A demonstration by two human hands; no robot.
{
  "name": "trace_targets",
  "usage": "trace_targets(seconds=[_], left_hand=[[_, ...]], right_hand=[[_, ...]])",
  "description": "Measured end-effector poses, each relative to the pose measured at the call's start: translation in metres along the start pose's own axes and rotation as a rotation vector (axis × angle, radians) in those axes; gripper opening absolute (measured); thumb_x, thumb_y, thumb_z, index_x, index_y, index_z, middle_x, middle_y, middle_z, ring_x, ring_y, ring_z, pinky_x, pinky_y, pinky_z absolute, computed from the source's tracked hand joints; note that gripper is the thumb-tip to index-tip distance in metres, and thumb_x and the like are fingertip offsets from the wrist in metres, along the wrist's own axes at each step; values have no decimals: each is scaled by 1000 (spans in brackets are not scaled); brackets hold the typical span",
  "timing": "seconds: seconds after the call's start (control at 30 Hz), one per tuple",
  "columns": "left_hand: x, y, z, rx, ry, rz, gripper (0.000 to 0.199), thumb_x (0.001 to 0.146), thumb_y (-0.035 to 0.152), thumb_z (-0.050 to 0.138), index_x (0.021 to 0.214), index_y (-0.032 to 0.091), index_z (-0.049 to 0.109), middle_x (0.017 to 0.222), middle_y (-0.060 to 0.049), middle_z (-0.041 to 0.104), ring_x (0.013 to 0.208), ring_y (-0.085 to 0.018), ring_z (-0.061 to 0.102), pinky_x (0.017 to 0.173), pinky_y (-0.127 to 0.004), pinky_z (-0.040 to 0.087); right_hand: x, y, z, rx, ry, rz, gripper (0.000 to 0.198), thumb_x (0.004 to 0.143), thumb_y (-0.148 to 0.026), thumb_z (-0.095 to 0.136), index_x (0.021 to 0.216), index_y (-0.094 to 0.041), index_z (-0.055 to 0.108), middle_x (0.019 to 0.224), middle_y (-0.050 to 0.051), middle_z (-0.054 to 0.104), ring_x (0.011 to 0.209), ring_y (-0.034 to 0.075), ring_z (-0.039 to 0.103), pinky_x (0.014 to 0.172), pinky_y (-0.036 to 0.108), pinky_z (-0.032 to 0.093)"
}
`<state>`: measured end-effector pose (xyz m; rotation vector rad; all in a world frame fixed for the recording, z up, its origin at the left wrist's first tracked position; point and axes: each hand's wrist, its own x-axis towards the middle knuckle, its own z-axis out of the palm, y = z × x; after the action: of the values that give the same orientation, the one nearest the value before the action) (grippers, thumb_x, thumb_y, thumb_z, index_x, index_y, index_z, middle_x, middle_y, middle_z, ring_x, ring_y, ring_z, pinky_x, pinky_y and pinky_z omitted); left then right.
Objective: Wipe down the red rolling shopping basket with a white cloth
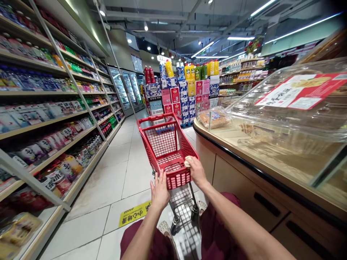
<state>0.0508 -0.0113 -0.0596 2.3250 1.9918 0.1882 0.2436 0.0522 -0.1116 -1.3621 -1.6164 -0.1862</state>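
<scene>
A red plastic shopping cart (154,151) with lattice sides stands right in front of me, its basket showing nothing inside. My left hand (159,191) rests at the left of the cart's near edge, fingers stretched out and slightly apart, gripping nothing. At the right near corner, my right hand (197,171) is closed on a small crumpled whitish cloth (187,161), which lies against the basket's rim. Part of the cloth is hidden by the fingers, so I cannot tell whether it is fabric or paper.
Shelves of drinks (65,108) line the left side. A display counter (244,177) with packaged baked goods (214,117) runs close along the right. Stacked boxes (176,95) topped with bottles stand ahead. A yellow caution sticker (134,213) lies on the tiled floor.
</scene>
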Motion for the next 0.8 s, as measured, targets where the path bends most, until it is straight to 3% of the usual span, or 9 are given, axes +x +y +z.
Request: trace_targets(seconds=[0.1, 0.23, 0.3, 0.37, 0.47, 0.53, 0.7, 0.8], left_hand=[[1, 2, 3, -19, 23, -15, 86, 60, 0, 37, 139, 20, 10, 149, -1, 4, 136, -22, -1, 108, -52, 12], [0, 1, 3, -14, 5, -26, 87, 59, 0, 38, 139, 19, 10, 149, -1, 4, 136, -22, -1, 108, -52, 13], [0, 0, 1, -3, -6, -12, 88, 59, 1, 40, 139, 20, 9, 149, -1, 4, 136, -22, -2, 108, -52, 12], [-1, -1, 0, 3, -4, 0, 88, 59, 1, 39, 139, 20, 9, 149, 0, 4, 136, -22, -2, 108, -52, 11], [-1, 1, 1, -6, 13, 3, 86, 60, 1, 38, 139, 19, 9, 149, -1, 4, 136, -22, -2, 108, -53, 12], [0, 3, 3, -24, 29, -11, 85, 60, 1, 37, 139, 18, 10, 149, -2, 4, 136, -22, -2, 108, -52, 13], [-1, 1, 3, -18, 16, -17, 88, 59, 0, 39, 139, 20, 10, 149, -1, 4, 136, -22, -2, 108, -51, 14], [-1, -2, 3, -7, 16, -7, 89, 58, 0, 39, 139, 22, 10, 149, 0, 5, 136, -22, -2, 108, -51, 13]], right_hand=[[0, 4, -2, -29, 59, 45, 39, 80, -7, 35, 108, -16, 62, 121, 12, 54, 119, 22, 44, 98, 45, 36], [-14, -47, 22, 30, -41, -172, 38, 82, -8, 38, 112, -19, 59, 125, 10, 52, 121, 20, 41, 101, 41, 34], [-16, -55, 25, 51, -85, -227, 38, 82, -9, 41, 114, -21, 57, 126, 9, 52, 120, 19, 42, 100, 41, 36], [-11, -40, 17, 42, -79, -182, 37, 82, -9, 41, 113, -20, 58, 123, 9, 54, 118, 20, 44, 99, 41, 37], [-1, -3, -1, 12, 17, 15, 36, 83, -10, 38, 110, -18, 60, 121, 11, 55, 116, 21, 46, 97, 43, 38], [0, 2, -4, 6, 58, 79, 37, 83, -10, 36, 110, -18, 60, 123, 11, 53, 118, 21, 45, 98, 44, 37], [-18, -56, 22, 58, -53, -184, 35, 84, -11, 40, 113, -20, 58, 126, 8, 51, 122, 20, 40, 103, 44, 31], [-15, -55, 23, 45, -92, -236, 36, 83, -10, 42, 113, -19, 57, 125, 10, 52, 119, 20, 43, 99, 41, 36]])
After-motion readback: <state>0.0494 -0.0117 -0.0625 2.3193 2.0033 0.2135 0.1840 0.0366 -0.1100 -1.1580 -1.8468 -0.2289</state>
